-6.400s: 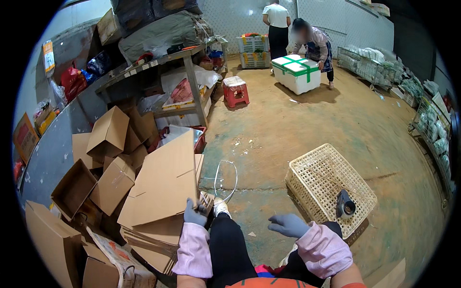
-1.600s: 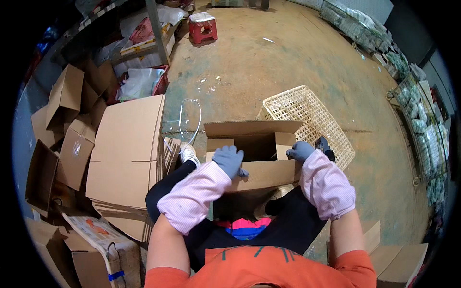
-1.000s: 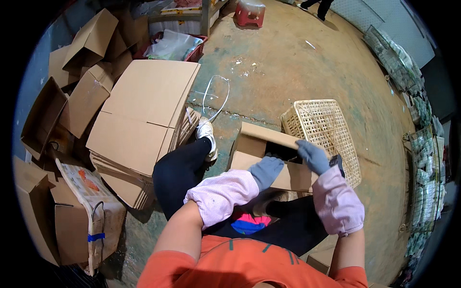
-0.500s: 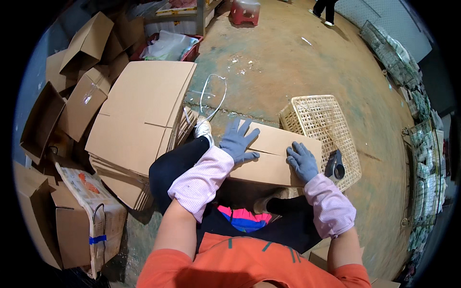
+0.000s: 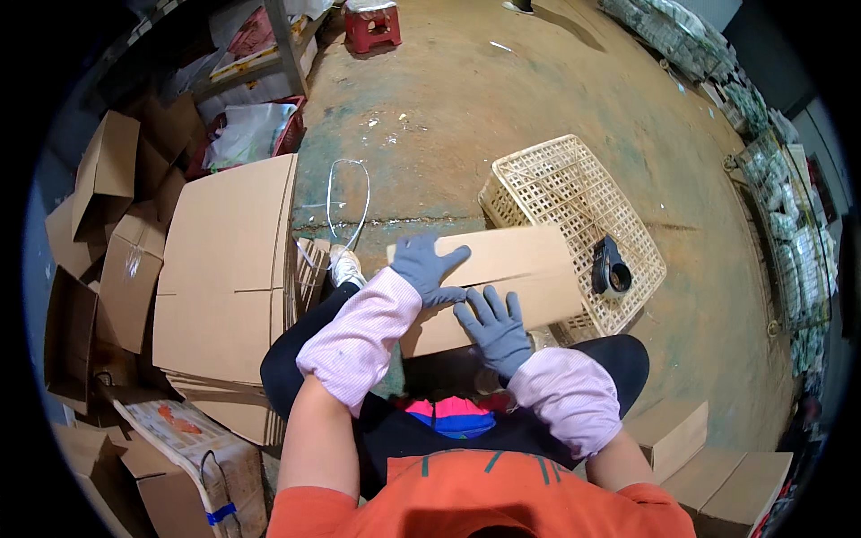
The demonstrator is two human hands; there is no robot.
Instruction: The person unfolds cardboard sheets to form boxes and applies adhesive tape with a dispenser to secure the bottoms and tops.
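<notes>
A cardboard box [image 5: 529,260] lies in front of my knees with its two top flaps folded down and a narrow seam between them. My left hand [image 5: 425,269], in a grey glove, rests on the box's left end with thumb and fingers apart. Close beside it my right hand [image 5: 496,330], gloved alike, lies spread on the near flap. Neither hand holds anything. A dark tape dispenser [image 5: 612,269] sits on an upturned cream plastic crate [image 5: 574,166], just right of the box.
Flat cardboard sheets [image 5: 224,260] are stacked at my left, with opened boxes [image 5: 108,175] heaped beyond. A white strap loop [image 5: 368,193] lies on the floor. A red stool [image 5: 372,29] stands far ahead; closed boxes [image 5: 726,480] sit at my lower right. Wire racks [image 5: 785,233] line the right.
My right hand has slid left from the box's right end to near my left hand. The box now sits slightly tilted, and the whole view has shifted.
</notes>
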